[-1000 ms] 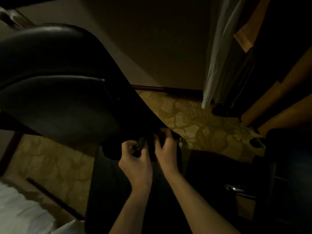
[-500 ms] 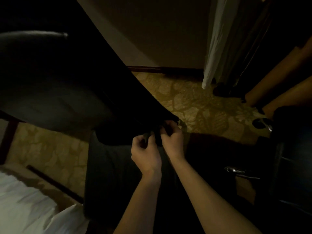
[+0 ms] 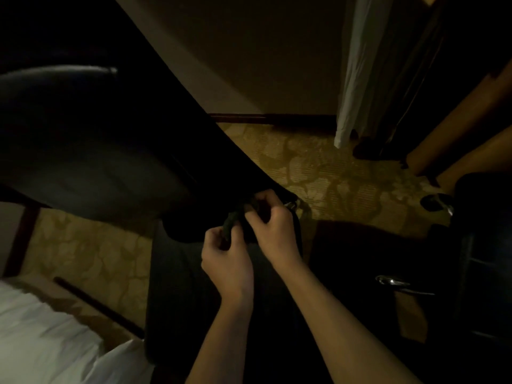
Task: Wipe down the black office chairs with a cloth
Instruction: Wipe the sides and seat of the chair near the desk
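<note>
A black office chair (image 3: 83, 139) fills the left of the dim view, its backrest slanting down to the centre over its dark seat (image 3: 177, 286). A dark, bunched cloth (image 3: 231, 221) is held at the bottom of the backrest. My left hand (image 3: 224, 259) is closed on the cloth's lower end. My right hand (image 3: 273, 220) pinches its upper part, just right of the left hand. Most of the cloth is hidden by my fingers and the darkness.
A second black chair (image 3: 482, 245) with a chrome lever (image 3: 393, 281) stands at the right. White bedding (image 3: 41, 342) lies at the bottom left. A white curtain (image 3: 357, 65) hangs at the back right over patterned carpet (image 3: 318, 167), beside wooden furniture (image 3: 457, 120).
The view has dropped and moved closer to the chair. Both hands stay at the base of the backrest, and the right hand has shifted up over the cloth.
</note>
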Demonstrator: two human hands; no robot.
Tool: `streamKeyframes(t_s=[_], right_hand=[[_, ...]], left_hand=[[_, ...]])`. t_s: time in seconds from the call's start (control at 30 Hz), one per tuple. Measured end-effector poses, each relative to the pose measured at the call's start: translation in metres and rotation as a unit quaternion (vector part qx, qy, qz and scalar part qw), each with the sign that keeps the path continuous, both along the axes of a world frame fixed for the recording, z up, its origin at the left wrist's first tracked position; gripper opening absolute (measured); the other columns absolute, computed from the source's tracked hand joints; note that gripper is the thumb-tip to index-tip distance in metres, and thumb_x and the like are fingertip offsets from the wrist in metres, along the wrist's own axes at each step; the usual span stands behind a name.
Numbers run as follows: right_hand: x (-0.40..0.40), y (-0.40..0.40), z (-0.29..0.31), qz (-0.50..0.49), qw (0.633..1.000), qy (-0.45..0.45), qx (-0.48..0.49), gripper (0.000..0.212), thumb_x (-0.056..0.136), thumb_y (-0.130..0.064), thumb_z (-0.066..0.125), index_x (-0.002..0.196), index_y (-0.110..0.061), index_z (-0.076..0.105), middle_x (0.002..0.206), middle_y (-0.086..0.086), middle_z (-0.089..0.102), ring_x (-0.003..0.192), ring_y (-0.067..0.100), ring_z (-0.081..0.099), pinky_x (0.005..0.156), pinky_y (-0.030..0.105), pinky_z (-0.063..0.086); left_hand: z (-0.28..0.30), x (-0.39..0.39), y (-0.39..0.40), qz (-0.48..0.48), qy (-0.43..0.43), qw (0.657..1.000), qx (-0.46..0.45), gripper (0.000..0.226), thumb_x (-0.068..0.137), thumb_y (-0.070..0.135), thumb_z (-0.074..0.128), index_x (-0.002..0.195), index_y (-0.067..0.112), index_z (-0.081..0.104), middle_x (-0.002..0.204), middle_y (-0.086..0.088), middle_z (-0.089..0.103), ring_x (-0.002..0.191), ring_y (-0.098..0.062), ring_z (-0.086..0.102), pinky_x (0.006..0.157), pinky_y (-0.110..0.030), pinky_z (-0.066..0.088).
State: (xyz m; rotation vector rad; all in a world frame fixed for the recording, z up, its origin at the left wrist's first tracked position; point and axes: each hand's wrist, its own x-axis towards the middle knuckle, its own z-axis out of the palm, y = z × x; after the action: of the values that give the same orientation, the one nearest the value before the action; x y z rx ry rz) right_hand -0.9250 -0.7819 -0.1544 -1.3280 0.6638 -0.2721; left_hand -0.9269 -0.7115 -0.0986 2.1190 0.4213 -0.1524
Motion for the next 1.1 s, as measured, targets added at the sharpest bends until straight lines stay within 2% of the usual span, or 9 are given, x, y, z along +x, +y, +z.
streamKeyframes(t_s=[0.1,0.2,0.3,0.5,0.7,0.83,0.93,1.03,1.1], right_hand=[[-0.008,-0.004,-0.008,0.042,0.995,0.009,-0.087,0.019,0.092,-0.022,0.061,0.110,-0.013,0.059,0.101,0.002,0.065,0.095,0.015,0.062,0.081,0.041,0.052],[-0.001,-0.007,0.018,0.006,0.988,-0.049,-0.147,0.018,0.093,-0.022,0.062,0.104,-0.008,0.062,0.098,0.003,0.064,0.091,0.013,0.061,0.077,0.034,0.052],[0.014,-0.010,0.046,-0.020,0.962,-0.092,-0.257,0.016,0.092,-0.021,0.062,0.098,-0.006,0.061,0.093,0.005,0.062,0.083,0.016,0.061,0.066,0.026,0.049],[0.012,-0.013,0.033,0.005,0.895,-0.099,-0.435,0.019,0.092,-0.026,0.050,0.096,-0.008,0.053,0.080,0.007,0.061,0.064,0.020,0.061,0.046,0.029,0.047],[0.005,-0.008,0.003,0.017,0.862,-0.063,-0.502,0.020,0.088,-0.023,0.059,0.095,-0.006,0.053,0.069,0.007,0.062,0.050,0.020,0.060,0.041,0.019,0.035],[-0.001,-0.005,-0.020,0.053,0.865,-0.038,-0.498,0.023,0.090,-0.026,0.049,0.101,-0.006,0.051,0.060,0.008,0.061,0.046,0.023,0.061,0.036,0.025,0.045],[-0.004,-0.005,-0.037,0.087,0.868,-0.012,-0.489,0.029,0.088,-0.026,0.045,0.103,-0.003,0.056,0.073,0.011,0.066,0.059,0.025,0.067,0.042,0.031,0.052],[-0.005,-0.013,-0.052,0.138,0.860,0.026,-0.491,0.026,0.080,-0.011,0.069,0.102,-0.002,0.059,0.087,0.011,0.066,0.069,0.027,0.068,0.050,0.029,0.051],[-0.007,-0.019,-0.065,0.203,0.864,0.096,-0.452,0.032,0.087,-0.011,0.064,0.117,-0.007,0.054,0.107,0.010,0.065,0.088,0.028,0.067,0.074,0.035,0.052]], left_hand=[[-0.003,-0.007,0.002,-0.021,-0.006,1.000,0.022,0.004,0.094,0.019,0.062,0.091,0.021,0.064,0.085,0.002,0.068,0.079,-0.013,0.067,0.079,-0.043,0.058],[0.007,-0.010,0.001,-0.028,-0.063,0.997,0.016,0.006,0.096,0.023,0.059,0.093,0.019,0.063,0.082,0.001,0.066,0.073,-0.008,0.064,0.068,-0.030,0.055],[0.021,-0.002,-0.002,-0.022,-0.130,0.991,0.012,0.011,0.097,0.025,0.057,0.094,0.016,0.062,0.080,0.002,0.062,0.069,-0.003,0.057,0.061,-0.017,0.047],[0.012,0.004,0.003,-0.026,-0.137,0.990,0.028,0.009,0.095,0.024,0.060,0.091,0.016,0.062,0.078,0.004,0.064,0.068,-0.003,0.060,0.059,-0.016,0.048],[-0.016,-0.002,0.018,-0.031,-0.085,0.996,0.027,0.004,0.093,0.020,0.063,0.089,0.019,0.062,0.077,0.006,0.066,0.071,-0.003,0.063,0.065,-0.021,0.052],[-0.025,-0.001,0.019,-0.060,-0.072,0.994,0.051,0.007,0.093,0.016,0.062,0.087,0.020,0.061,0.077,0.006,0.064,0.069,0.003,0.061,0.061,-0.013,0.048],[-0.038,0.001,0.023,-0.086,-0.019,0.994,0.061,0.002,0.094,0.018,0.062,0.095,0.019,0.063,0.085,0.006,0.067,0.077,0.001,0.064,0.067,-0.018,0.052],[-0.054,0.004,0.025,-0.100,0.011,0.990,0.101,0.004,0.092,0.019,0.065,0.096,0.019,0.064,0.085,0.007,0.067,0.077,-0.001,0.064,0.070,-0.028,0.054],[-0.061,0.004,0.022,-0.112,0.027,0.987,0.109,0.004,0.090,0.020,0.067,0.094,0.018,0.065,0.085,0.005,0.067,0.079,-0.006,0.066,0.074,-0.037,0.058]])
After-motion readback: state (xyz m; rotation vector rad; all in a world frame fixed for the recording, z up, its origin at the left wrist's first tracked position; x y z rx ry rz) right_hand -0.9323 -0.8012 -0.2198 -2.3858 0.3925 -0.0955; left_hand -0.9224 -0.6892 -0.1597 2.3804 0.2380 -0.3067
